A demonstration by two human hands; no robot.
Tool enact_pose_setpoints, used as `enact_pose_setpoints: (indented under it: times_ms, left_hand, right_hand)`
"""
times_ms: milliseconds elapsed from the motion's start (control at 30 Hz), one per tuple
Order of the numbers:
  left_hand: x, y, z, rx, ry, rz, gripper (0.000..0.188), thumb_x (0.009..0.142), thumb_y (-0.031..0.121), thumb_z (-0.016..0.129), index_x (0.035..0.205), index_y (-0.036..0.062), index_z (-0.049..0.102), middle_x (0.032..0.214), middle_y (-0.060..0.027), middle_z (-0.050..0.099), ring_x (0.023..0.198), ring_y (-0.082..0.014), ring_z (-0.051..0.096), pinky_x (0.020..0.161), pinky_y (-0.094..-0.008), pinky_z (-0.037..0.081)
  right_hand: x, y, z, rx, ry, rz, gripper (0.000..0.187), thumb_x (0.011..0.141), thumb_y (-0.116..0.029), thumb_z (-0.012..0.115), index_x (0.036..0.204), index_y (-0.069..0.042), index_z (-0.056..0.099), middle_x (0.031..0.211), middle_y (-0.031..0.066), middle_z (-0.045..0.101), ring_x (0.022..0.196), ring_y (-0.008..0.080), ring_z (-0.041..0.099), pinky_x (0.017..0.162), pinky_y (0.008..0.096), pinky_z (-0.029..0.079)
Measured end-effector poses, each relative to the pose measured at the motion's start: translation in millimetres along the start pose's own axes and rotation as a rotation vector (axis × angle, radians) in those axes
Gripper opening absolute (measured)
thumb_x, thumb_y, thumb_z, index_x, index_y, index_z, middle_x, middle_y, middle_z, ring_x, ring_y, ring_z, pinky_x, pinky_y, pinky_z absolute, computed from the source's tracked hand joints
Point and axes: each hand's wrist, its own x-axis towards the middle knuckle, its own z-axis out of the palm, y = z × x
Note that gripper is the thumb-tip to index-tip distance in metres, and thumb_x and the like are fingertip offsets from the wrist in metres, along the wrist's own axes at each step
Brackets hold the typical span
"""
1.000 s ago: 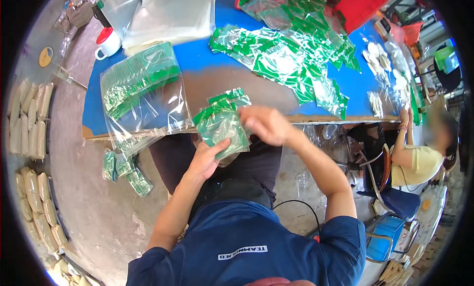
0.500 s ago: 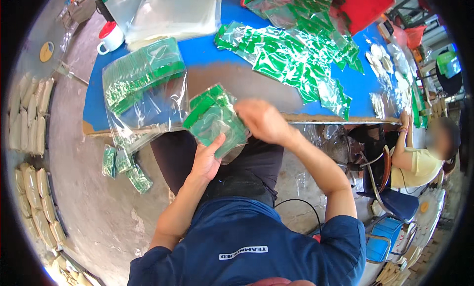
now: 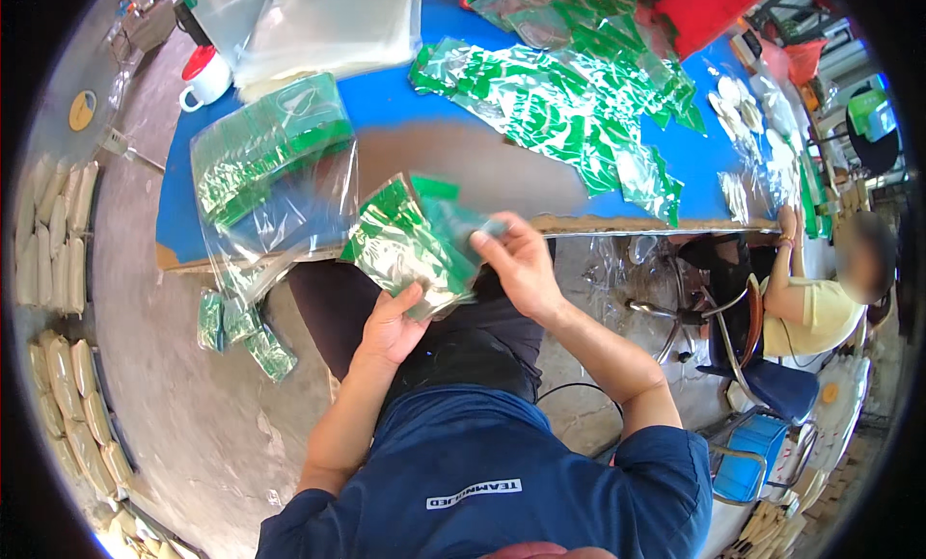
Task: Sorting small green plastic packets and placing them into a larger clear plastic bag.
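Left hand (image 3: 391,323) cupped under a stack of green sachets (image 3: 410,241), fingers curled round its lower edge, propping it above the lap. Right hand (image 3: 521,260) pinching the stack's upper right corner, likely squaring the edges so nothing slides out. Stack held just off the near edge of the blue surface (image 3: 424,101), tilted toward the face for a clear look. Beside it on the left, a clear bag (image 3: 275,163) half full of sachets, mouth hanging over the edge, handy for loading. Loose sachets (image 3: 569,106) spread across the surface farther back, within reach. Some dropped sachets (image 3: 241,327) on the floor under the bag. White cup (image 3: 204,77) with red lid at the far left corner. Another person (image 3: 820,303) seated to the right.
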Motion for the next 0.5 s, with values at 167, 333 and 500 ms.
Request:
enact_pose_setpoints:
  times_ms: [167,333,500]
  left_hand:
    - [4,-2,23,0.129,0.11,0.147,0.057,0.086,0.003,0.071,0.137,0.0035,0.045,0.13,-0.0069,0.058,0.12,-0.0223,0.056,0.105,-0.0391,0.044]
    - [-17,15,0,0.487,0.095,0.272,0.058,0.08,-0.002,0.074,0.132,0.0026,0.049,0.124,-0.0064,0.061,0.114,-0.0188,0.059,0.1,-0.0366,0.046]
    - [-32,17,5,0.186,0.056,0.111,0.061,0.076,-0.004,0.077,0.13,0.0037,0.05,0.119,-0.0063,0.063,0.106,-0.0203,0.063,0.095,-0.0375,0.05]
  right_hand:
    - [57,-38,-59,-1.075,0.108,-0.43,0.052,0.093,-0.036,0.065,0.127,0.002,0.056,0.123,0.0236,0.061,0.115,0.0362,0.058,0.096,0.0449,0.047]
    - [46,-27,-91,-1.461,-0.187,-0.539,0.071,0.081,-0.04,0.073,0.135,0.0,0.05,0.137,0.0271,0.048,0.131,0.0453,0.041,0.111,0.0533,0.031]
    - [-8,2,-53,-0.919,-0.139,-0.489,0.043,0.083,0.003,0.066,0.125,-0.001,0.058,0.112,0.0119,0.067,0.108,0.0295,0.064,0.092,0.0375,0.051]
